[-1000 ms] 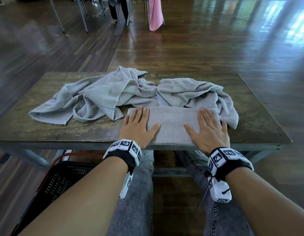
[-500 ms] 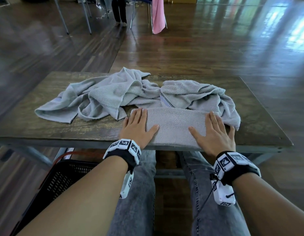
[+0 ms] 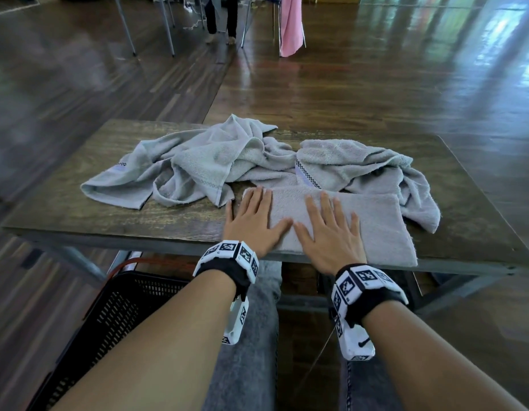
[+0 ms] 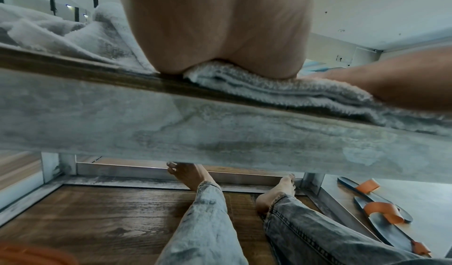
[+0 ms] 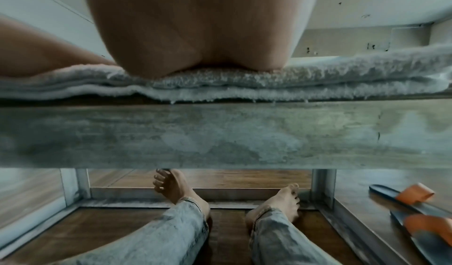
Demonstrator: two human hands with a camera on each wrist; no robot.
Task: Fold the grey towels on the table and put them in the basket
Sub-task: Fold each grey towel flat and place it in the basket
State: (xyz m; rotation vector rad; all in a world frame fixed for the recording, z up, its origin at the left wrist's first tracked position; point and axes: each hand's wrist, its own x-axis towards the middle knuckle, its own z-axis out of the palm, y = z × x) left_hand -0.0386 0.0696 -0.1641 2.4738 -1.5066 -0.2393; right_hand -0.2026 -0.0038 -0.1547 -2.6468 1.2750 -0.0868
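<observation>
Folded grey towel (image 3: pixel 361 223) lies as a long strip along the near edge of the desk (image 3: pixel 79 215), at about 5 o'clock from the desk's centre. Both hands lie flat on it, fingers straight and spread, gripping nothing.

Left hand (image 3: pixel 254 221) sits at the strip's left end, little finger just off the cloth onto bare wood. Right hand (image 3: pixel 328 232) lies just beside it, thumbs nearly touching. The right half of the strip is uncovered.

Judgement: palms are down to flatten the layers and pin the left end, likely ahead of bringing the free right end over for a crosswise fold. Wrist views show the stacked layers squashed under each palm heel at the desk's lip.

Two unfolded grey towels (image 3: pixel 198 167) lie crumpled at 12 o'clock from the strip, one overlapping its far-right corner. Black mesh basket (image 3: pixel 115 315) stands on the floor at 7 o'clock, below the desk's edge; its contents cannot be seen.

Change: half a second ago the right hand pressed near the strip's right end, well apart from the left. It has slid leftward along the cloth to the middle. Left hand and loose towels are unchanged.
</observation>
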